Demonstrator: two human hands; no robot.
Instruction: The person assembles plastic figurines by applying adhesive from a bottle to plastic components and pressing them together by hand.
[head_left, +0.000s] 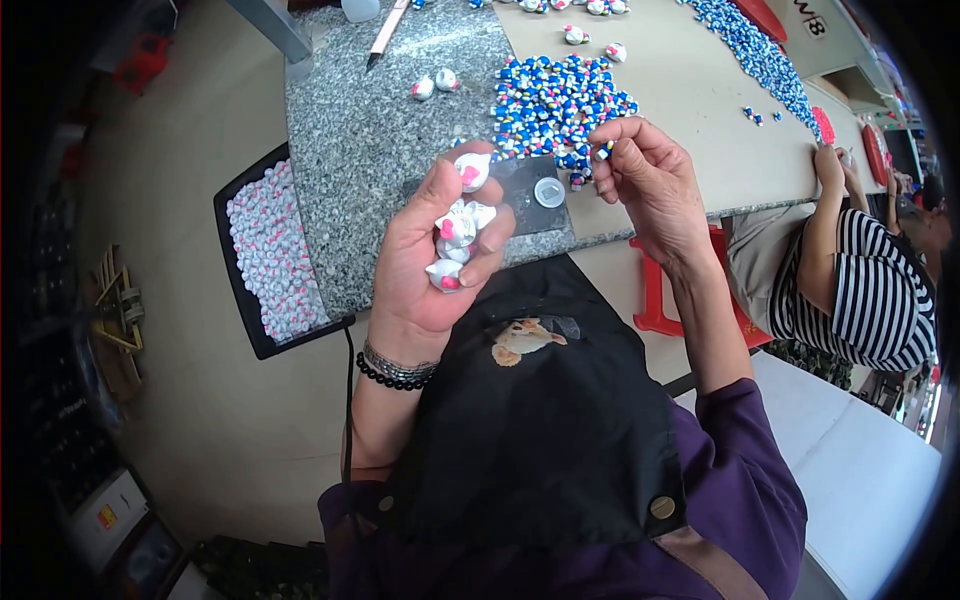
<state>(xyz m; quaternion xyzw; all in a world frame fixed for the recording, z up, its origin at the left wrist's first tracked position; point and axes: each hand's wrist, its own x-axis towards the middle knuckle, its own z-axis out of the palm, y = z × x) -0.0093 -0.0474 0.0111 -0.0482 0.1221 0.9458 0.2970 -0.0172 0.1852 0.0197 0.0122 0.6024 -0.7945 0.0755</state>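
My left hand [425,235] is closed around several small white cat-shaped figurine heads [458,228] with pink bows, one of them pinched up by the thumb. My right hand [650,185] pinches one small blue-and-white figurine body [604,151] between thumb and fingers. It is held just beside a heap of the same blue-and-white bodies [555,105] on the table. Between my hands, at the table's front edge, a dark flat plate [505,195] carries a round, pale, shallow piece [549,192]. Two more white heads [434,84] lie on the granite surface beyond my left hand.
A black tray [231,255] full of white heads stands left of the granite tabletop [345,130]. A brush-like tool [388,35] lies at the back. More blue pieces [745,50] spread far right, near a person in a striped shirt [860,285]. A red stool [655,300] is under the table.
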